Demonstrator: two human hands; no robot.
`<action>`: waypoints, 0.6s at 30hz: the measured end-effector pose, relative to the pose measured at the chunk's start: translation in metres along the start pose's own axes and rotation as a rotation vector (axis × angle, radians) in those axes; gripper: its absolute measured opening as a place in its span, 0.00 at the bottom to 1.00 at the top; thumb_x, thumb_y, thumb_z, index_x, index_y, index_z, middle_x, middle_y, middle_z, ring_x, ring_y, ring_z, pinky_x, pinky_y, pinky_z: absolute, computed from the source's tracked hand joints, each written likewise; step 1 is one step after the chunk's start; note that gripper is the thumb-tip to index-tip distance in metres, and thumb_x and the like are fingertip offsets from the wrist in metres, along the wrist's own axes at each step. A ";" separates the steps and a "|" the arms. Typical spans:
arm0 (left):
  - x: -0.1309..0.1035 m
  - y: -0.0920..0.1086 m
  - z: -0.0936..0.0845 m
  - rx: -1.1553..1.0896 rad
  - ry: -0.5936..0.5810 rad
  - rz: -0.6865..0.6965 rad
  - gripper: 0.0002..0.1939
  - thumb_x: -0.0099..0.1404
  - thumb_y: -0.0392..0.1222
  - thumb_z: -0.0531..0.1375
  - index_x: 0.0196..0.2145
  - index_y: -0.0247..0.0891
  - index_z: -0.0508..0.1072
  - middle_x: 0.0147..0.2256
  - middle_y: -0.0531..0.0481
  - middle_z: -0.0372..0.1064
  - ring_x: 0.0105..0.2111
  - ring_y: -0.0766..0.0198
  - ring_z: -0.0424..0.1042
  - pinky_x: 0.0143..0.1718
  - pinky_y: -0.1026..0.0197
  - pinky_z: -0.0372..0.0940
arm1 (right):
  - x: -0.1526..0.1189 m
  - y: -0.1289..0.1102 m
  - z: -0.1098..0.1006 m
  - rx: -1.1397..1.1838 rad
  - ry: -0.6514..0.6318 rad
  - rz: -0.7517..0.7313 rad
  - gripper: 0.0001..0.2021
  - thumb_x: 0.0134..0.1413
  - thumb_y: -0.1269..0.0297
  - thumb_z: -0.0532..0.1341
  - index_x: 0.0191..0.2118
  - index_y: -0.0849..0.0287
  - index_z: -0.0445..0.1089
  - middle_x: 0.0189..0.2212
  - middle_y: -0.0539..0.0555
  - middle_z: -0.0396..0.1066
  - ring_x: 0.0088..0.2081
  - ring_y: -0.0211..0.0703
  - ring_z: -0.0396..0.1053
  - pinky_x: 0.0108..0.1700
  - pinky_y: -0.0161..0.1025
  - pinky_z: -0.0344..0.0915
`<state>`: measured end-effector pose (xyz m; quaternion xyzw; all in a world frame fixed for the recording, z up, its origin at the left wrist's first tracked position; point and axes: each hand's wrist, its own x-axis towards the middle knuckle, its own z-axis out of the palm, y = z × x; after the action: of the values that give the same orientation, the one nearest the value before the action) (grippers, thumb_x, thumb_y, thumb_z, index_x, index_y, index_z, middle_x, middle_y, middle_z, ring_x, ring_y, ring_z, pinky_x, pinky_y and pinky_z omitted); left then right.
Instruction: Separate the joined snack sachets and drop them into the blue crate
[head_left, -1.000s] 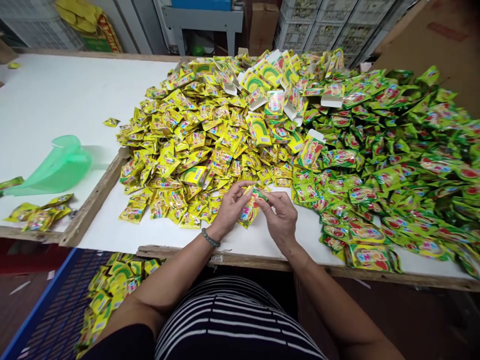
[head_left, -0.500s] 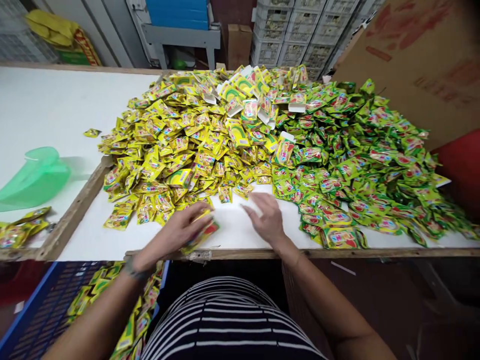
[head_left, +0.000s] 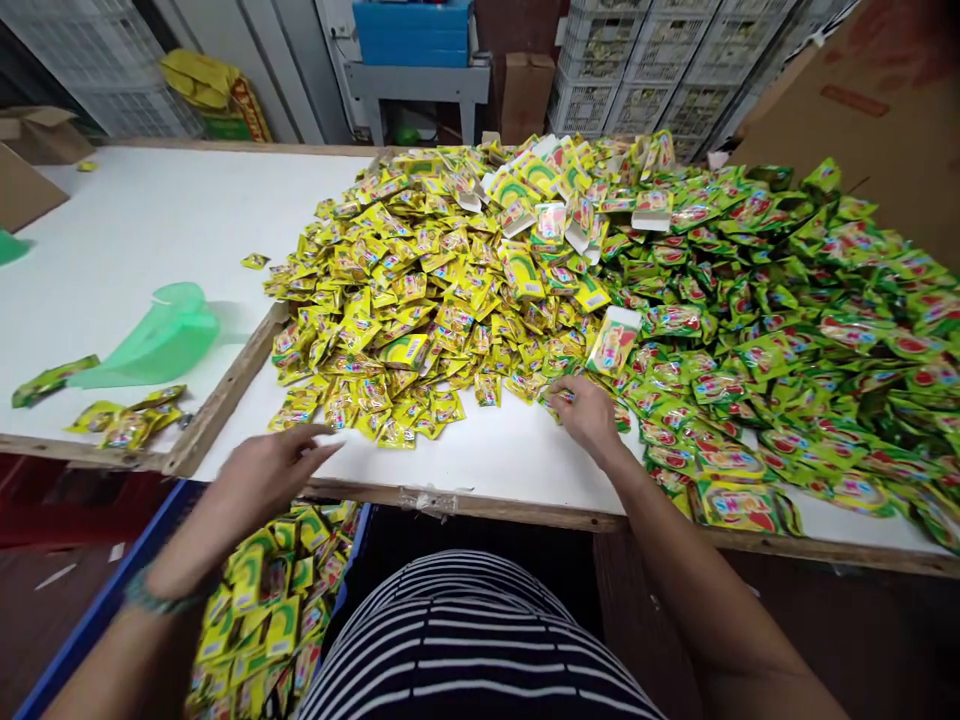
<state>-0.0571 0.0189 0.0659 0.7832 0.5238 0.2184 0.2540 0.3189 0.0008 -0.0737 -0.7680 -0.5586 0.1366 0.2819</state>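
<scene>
My left hand is over the table's front edge, above the blue crate, thumb and fingers apart with nothing seen between them. Shiny yellow packets lie in a heap just beyond it. My right hand is at the front of the heap, fingertips pinched on a small green packet, mostly covered by the fingers. Right behind that hand, a small open carton with a white flap leans on the heap. Green packets spread to the right. Several more small cartons lie on top.
A blue crate below the table's left front holds many small yellow cartons. A wooden strip divides the white table. Left of it lie a green plastic scoop and loose packets. A large cardboard box stands at right.
My left hand has moved left and toward me, and the small pack it held is gone from it. My right hand has closed on a packet. The view has turned left.
</scene>
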 end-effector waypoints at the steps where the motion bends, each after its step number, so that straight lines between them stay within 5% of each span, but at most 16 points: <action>1: 0.014 0.010 0.014 0.015 0.010 0.022 0.16 0.63 0.53 0.56 0.36 0.43 0.79 0.25 0.47 0.74 0.33 0.56 0.73 0.34 0.61 0.60 | 0.004 -0.003 0.000 0.049 0.030 0.040 0.10 0.51 0.61 0.60 0.37 0.58 0.73 0.33 0.55 0.72 0.32 0.46 0.67 0.38 0.42 0.61; 5: 0.089 0.061 0.091 0.138 -0.002 0.081 0.16 0.66 0.46 0.53 0.34 0.36 0.79 0.30 0.41 0.76 0.36 0.52 0.74 0.38 0.57 0.62 | 0.012 -0.002 0.007 0.130 0.233 0.107 0.28 0.50 0.48 0.59 0.52 0.62 0.65 0.38 0.60 0.72 0.34 0.51 0.68 0.38 0.44 0.62; 8: 0.138 0.096 0.154 0.238 -0.080 0.132 0.16 0.67 0.41 0.53 0.37 0.29 0.78 0.36 0.33 0.75 0.40 0.47 0.74 0.41 0.54 0.63 | 0.007 0.006 0.015 0.095 0.207 0.048 0.29 0.52 0.42 0.55 0.49 0.63 0.67 0.35 0.60 0.72 0.34 0.52 0.68 0.37 0.45 0.62; 11: 0.161 0.112 0.201 0.309 -0.144 0.147 0.15 0.66 0.36 0.54 0.45 0.24 0.74 0.44 0.27 0.70 0.44 0.45 0.73 0.42 0.53 0.64 | 0.000 0.013 0.020 0.058 0.131 -0.009 0.28 0.53 0.39 0.53 0.43 0.61 0.68 0.27 0.56 0.70 0.29 0.49 0.65 0.34 0.43 0.60; 14: 0.163 0.110 0.223 0.362 -0.128 0.136 0.16 0.65 0.28 0.51 0.48 0.24 0.71 0.47 0.27 0.67 0.48 0.46 0.71 0.43 0.53 0.63 | -0.001 0.017 0.019 0.110 0.070 -0.023 0.26 0.51 0.40 0.57 0.43 0.59 0.68 0.24 0.51 0.66 0.25 0.45 0.62 0.31 0.41 0.58; 18: 0.160 0.092 0.222 0.199 -0.116 0.107 0.07 0.60 0.28 0.57 0.37 0.31 0.72 0.40 0.38 0.70 0.40 0.54 0.71 0.38 0.59 0.61 | 0.005 0.017 0.011 0.436 0.053 0.076 0.26 0.42 0.44 0.66 0.44 0.58 0.67 0.25 0.49 0.67 0.28 0.44 0.66 0.33 0.41 0.63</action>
<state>0.2004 0.1011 -0.0368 0.8427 0.4848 0.1327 0.1929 0.3274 0.0049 -0.0920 -0.7128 -0.4789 0.2443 0.4504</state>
